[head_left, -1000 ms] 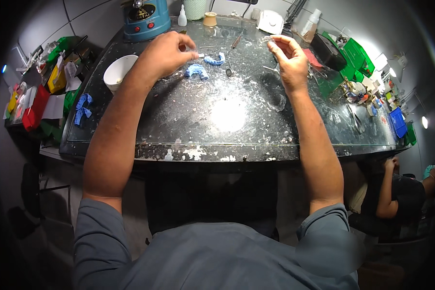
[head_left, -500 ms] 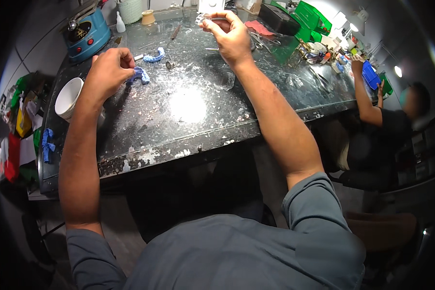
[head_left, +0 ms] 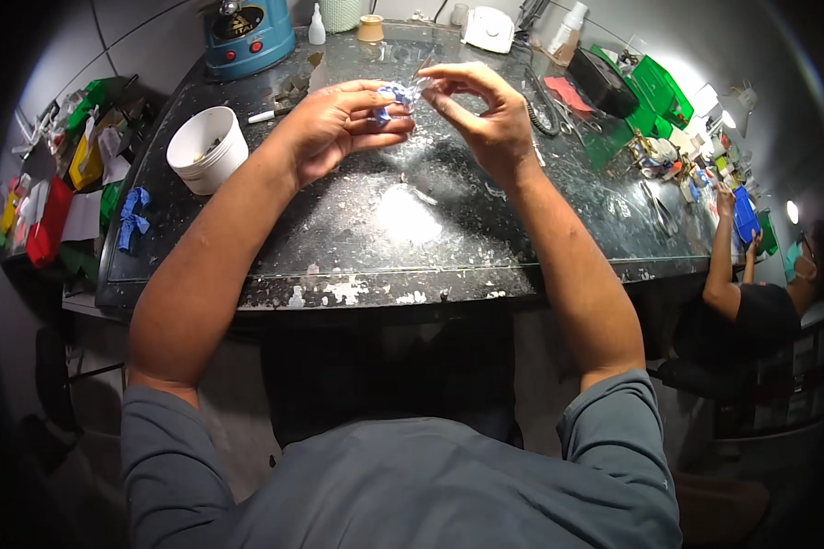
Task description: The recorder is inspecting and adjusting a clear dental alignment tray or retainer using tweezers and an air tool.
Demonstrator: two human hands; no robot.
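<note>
My left hand (head_left: 320, 133) pinches a small blue arch-shaped dental model (head_left: 384, 115) between thumb and fingers, above the middle of the bench. Close against it, my right hand (head_left: 490, 114) holds a clear plastic dental tray (head_left: 417, 90) with thumb and forefinger. The two pieces meet or overlap between my fingertips; whether the tray sits on the model I cannot tell. Left of my left forearm stands a white tub (head_left: 218, 168) with bits inside. A white-tipped pen-like stick (head_left: 262, 117) lies just beyond it.
At the back left is a blue machine (head_left: 247, 41), beside a dropper bottle (head_left: 317, 27) and a tan pot (head_left: 370, 30). A crumpled blue piece (head_left: 134, 220) lies at the left edge. Rightward are a red sheet (head_left: 568, 94), green bins (head_left: 657, 91) and a co-worker's hand (head_left: 725, 199).
My left hand has picked the blue dental model up from the bench and moved right. My right hand has brought the clear tray to it. The view has shifted.
</note>
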